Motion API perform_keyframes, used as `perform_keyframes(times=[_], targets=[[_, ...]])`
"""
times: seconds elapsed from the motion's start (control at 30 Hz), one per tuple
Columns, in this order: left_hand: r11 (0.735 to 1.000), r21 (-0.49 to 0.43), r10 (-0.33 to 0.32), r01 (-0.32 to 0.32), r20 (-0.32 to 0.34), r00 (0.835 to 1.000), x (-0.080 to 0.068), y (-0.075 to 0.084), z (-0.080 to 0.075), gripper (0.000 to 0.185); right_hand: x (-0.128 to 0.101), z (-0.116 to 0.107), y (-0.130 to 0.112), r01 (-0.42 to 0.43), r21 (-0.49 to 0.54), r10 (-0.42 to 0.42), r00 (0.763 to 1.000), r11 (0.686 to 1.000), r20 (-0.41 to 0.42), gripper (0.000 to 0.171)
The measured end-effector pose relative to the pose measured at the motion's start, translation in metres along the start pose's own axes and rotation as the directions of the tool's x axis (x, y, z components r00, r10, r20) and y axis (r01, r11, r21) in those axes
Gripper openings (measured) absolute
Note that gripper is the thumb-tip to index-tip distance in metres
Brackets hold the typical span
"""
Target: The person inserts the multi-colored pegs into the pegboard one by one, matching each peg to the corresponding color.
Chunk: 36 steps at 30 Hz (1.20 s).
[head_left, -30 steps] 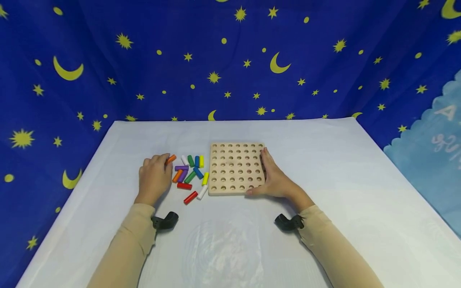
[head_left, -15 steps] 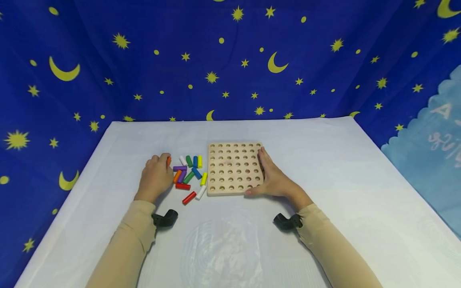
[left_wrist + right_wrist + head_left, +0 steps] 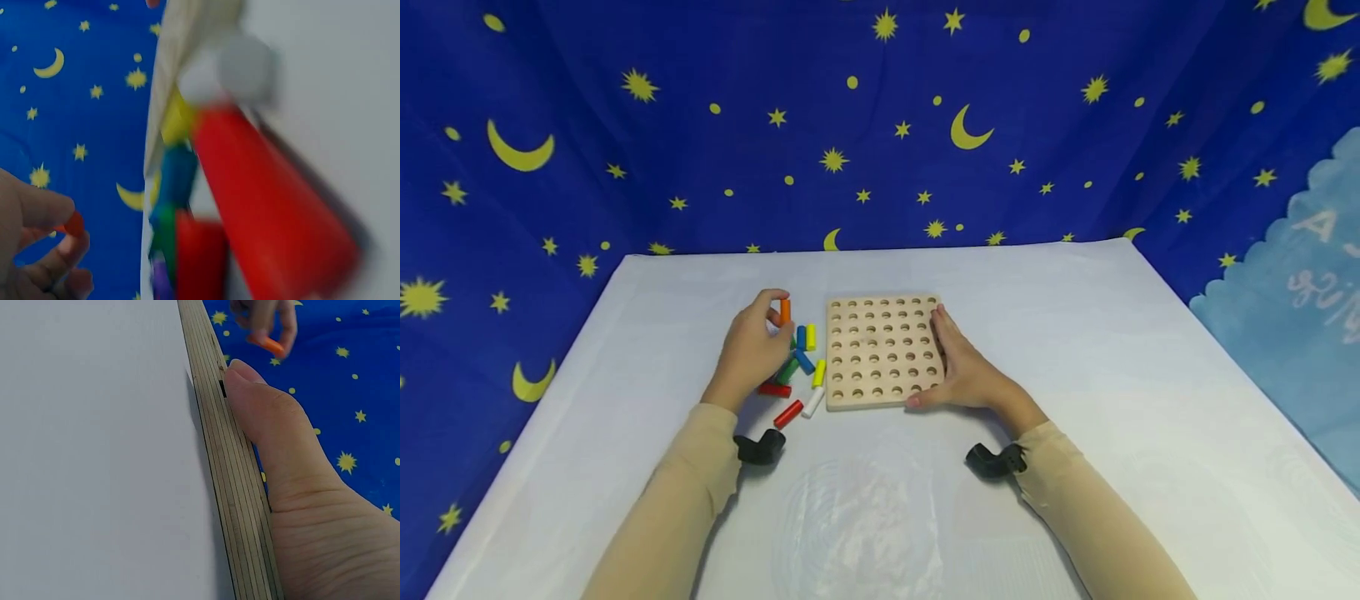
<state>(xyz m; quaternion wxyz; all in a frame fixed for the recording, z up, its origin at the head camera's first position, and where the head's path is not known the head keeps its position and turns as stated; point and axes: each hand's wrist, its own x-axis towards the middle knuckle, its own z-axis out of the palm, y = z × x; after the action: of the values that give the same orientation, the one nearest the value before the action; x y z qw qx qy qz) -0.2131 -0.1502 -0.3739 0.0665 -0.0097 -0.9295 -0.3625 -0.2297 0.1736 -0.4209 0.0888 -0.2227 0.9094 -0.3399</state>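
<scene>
A square wooden pegboard (image 3: 883,350) full of round holes lies on the white table (image 3: 1075,333). My right hand (image 3: 958,367) rests flat along its right edge, thumb (image 3: 269,425) pressed on the board's side (image 3: 231,487). My left hand (image 3: 752,346) is lifted just left of the board and pinches an orange peg (image 3: 785,311) upright between thumb and fingers; the peg (image 3: 269,345) also shows in the right wrist view. Loose coloured pegs lie below that hand: red (image 3: 787,413), white (image 3: 812,403), yellow (image 3: 819,372), blue (image 3: 803,361). The left wrist view is blurred, with a red peg (image 3: 269,206) close up.
A blue cloth with yellow stars and moons (image 3: 880,125) hangs behind and beside the table. A pale blue cloud shape (image 3: 1300,283) is at the right. Black wrist camera mounts (image 3: 760,447) sit on both beige sleeves.
My left hand has lifted the orange peg off the table and moved right and up toward the board's top left corner. The right hand has stayed on the board.
</scene>
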Motion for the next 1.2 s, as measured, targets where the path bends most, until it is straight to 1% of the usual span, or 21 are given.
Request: perform_keyframes(times=[0.13,0.27,0.37,0.5,0.63,0.8,0.9,1.07,1.2], targets=[[0.995,-0.101,-0.012,0.019,0.067,0.998,0.014,0.018,0.013,0.046,0.000,0.000,0.000,0.000,-0.004,0.000,1.000,1.000,-0.002,0.153],[0.988,-0.155,0.003,0.012,0.093,0.996,0.029,0.027,0.026,0.045,0.000,0.000,-0.001,0.002,0.000,-0.002,1.000,1.000,-0.001,0.153],[0.985,-0.170,0.009,0.008,0.096,0.995,0.040,0.032,0.034,0.045,0.001,-0.001,-0.002,0.000,0.018,0.000,1.000,1.000,-0.001,0.153],[0.993,-0.120,0.023,-0.014,0.079,0.997,0.050,0.037,0.042,0.045,0.001,0.000,-0.002,0.003,0.024,-0.003,1.000,1.000,-0.003,0.154],[0.998,-0.058,0.038,-0.034,0.066,0.997,0.057,0.041,0.048,0.045,0.001,0.001,-0.001,0.003,0.009,-0.003,1.000,1.000,-0.004,0.153],[0.999,-0.034,0.018,-0.016,0.059,0.998,0.063,0.041,0.056,0.043,-0.001,0.000,0.000,-0.007,0.000,0.007,1.000,1.000,-0.007,0.153],[0.999,-0.023,0.023,-0.022,0.041,0.999,0.067,0.039,0.060,0.042,-0.001,0.000,0.001,-0.015,-0.008,0.015,1.000,1.000,-0.007,0.153],[0.998,0.014,0.069,-0.069,0.003,0.998,0.070,0.035,0.065,0.038,-0.001,0.000,-0.001,-0.014,-0.014,0.014,1.000,1.000,-0.006,0.153],[0.992,0.048,0.119,-0.117,-0.033,0.992,0.072,0.035,0.068,0.031,-0.001,0.000,0.000,-0.017,-0.018,0.017,1.000,1.000,-0.005,0.152]])
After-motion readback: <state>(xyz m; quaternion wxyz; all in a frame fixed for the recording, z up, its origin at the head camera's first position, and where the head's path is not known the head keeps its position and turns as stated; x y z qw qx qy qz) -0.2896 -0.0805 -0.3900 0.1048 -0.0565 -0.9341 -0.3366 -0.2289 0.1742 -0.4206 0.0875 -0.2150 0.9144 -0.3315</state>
